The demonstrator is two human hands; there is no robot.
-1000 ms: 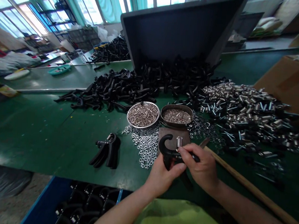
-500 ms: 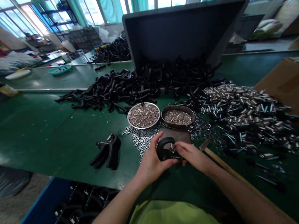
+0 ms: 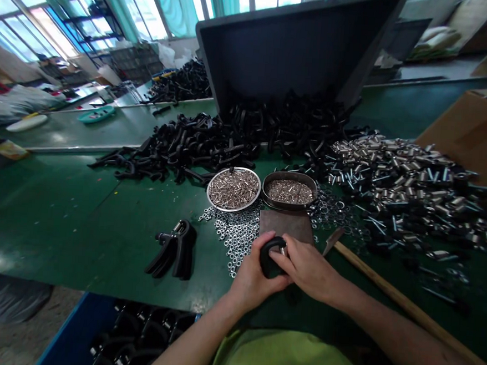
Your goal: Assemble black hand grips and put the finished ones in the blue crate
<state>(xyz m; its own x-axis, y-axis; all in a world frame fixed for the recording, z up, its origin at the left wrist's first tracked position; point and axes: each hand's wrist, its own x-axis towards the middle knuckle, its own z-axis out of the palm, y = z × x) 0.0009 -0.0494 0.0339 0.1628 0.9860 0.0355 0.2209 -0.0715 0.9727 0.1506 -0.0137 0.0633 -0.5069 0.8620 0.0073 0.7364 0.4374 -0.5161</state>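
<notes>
A black hand grip strengthener [image 3: 266,257] is held between both hands, low over the bench. My left hand [image 3: 248,277] is wrapped around its left side, thumb below and fingers above. My right hand [image 3: 310,268] closes on its right side, with fingertips at the small metal spring [image 3: 282,250]. Those fingers partly hide the spring and the grip's right side. Just beyond the hands lies a flat metal plate [image 3: 286,223]. To the left, assembled hand grips [image 3: 176,250] stand together on the green bench.
A round dish [image 3: 233,189] of metal pins and an oval tin [image 3: 289,191] of small parts stand ahead, with loose nuts [image 3: 235,240] before them. A hammer [image 3: 380,284] lies right. Black handles [image 3: 188,139] and springs [image 3: 402,177] are heaped behind. A blue crate [image 3: 64,334] holds finished grips.
Both hands have come slightly lower and nearer my body with the hand grip, which has turned. My right fingers now cover more of it, and more of the metal plate shows.
</notes>
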